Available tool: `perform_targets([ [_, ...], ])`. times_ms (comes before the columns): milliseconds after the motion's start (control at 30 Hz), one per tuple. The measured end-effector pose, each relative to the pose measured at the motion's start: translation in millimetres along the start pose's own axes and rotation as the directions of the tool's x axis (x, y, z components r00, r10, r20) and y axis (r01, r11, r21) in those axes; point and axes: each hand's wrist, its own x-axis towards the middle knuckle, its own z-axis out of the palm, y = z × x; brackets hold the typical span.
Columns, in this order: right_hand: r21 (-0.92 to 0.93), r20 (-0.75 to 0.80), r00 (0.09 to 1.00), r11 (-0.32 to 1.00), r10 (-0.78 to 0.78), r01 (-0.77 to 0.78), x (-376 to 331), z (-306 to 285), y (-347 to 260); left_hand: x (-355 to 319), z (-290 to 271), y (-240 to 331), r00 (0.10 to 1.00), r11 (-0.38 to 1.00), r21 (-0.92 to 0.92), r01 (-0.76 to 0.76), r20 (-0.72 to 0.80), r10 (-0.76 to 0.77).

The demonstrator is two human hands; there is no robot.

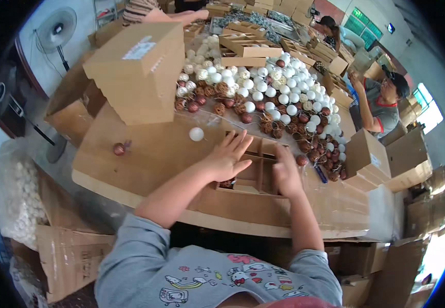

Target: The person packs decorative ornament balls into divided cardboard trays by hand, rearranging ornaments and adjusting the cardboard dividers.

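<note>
A shallow cardboard box with dividers lies on the table before me. My left hand rests over its left side with fingers spread, holding nothing that I can see. Under that hand, a brown woven ball shows in a near compartment; the rest of that side is hidden. At the box's right edge is my right hand, smeared by motion, its fingers unclear. Several of the compartments between my hands show bare cardboard. A white ball sits just left of my left hand, and a dark red ball lies right of my right hand.
A big pile of white balls and brown ones covers the table beyond the box. A tall carton stands at the left, near a lone dark red ball. Right are a blue pen-like object, an open carton and a co-worker.
</note>
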Motion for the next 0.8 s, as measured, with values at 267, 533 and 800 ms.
perform_targets([
  [267, 0.653, -0.065, 0.735, 0.586, 0.675, -0.48, -40, -7, 20, 9, 17, -13, 0.941, 0.702, -0.703, -0.118, -0.304, -0.146],
  [533, 0.919, 0.154, 0.572, 0.096, 0.806, -0.383, -14, -22, -62, -8, -2, -30, 0.823, 0.597, -0.686, -0.417, -0.563, -0.073],
  [800, 0.809, -0.077, 0.776, 0.495, 0.626, -0.319, 32, -46, -13, -15, -22, -5, 0.617, 0.759, -0.438, -0.482, -0.785, -0.061],
])
